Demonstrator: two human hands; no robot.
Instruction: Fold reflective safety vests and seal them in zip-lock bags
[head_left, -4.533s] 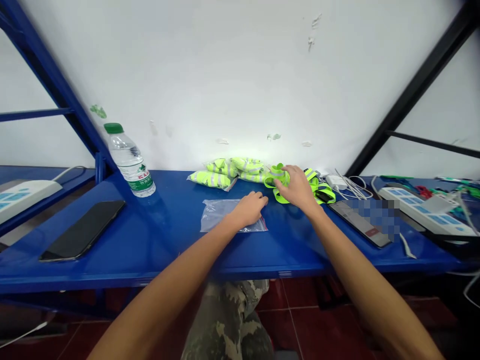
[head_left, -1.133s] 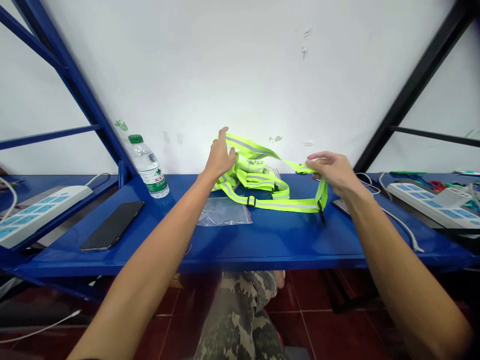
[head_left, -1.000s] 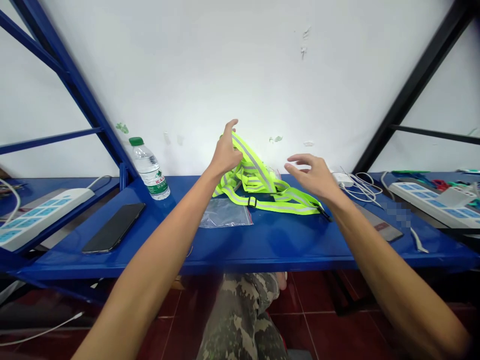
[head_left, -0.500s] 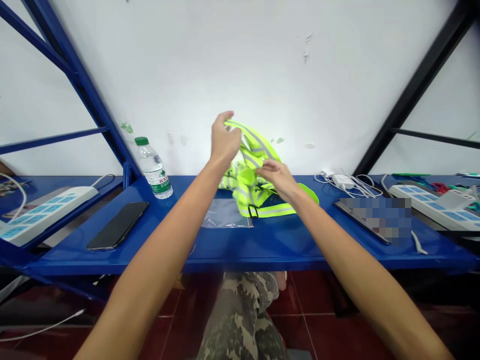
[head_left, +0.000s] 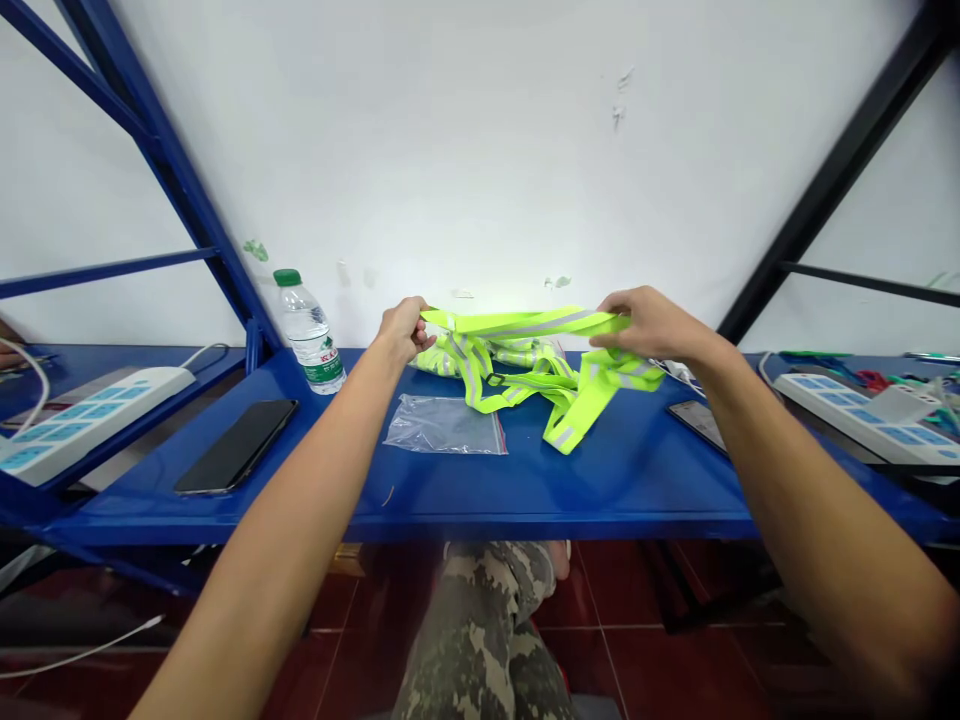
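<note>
Through the head camera I see my left hand (head_left: 401, 332) and my right hand (head_left: 651, 326) lifting a neon yellow reflective vest (head_left: 525, 322) made of narrow straps. The vest is in the middle of the blue table (head_left: 600, 490), near the back edge. Its upper band is stretched between the hands, and the rest hangs down and touches the table top. The left fingers (head_left: 420, 322) are closed around one end of the band, and the right fingers (head_left: 613, 318) are clamped on the other part, so both hands have firm hold.

I judge this vest to be very light and soft, with no stiffness, so it will likely fold on itself when the band goes loose. The reflective strips look a little smooth, so a weak pinch may slip. The upper band seems the best place to take hold, not the loose lower straps. A small black buckle (head_left: 493, 380) on one strap may catch other straps.

A transparent zip bag (head_left: 442, 425) lies flat just left of the vest, toward the front edge. Behind the vest I see more yellow cloth (head_left: 441, 362), but I cannot tell its shape well. A water bottle (head_left: 307, 335) stands near the back left corner, beside my left wrist. A black phone (head_left: 238, 445) lies further left, and a tablet (head_left: 697, 422) lies at the right, just under my right forearm.
</note>
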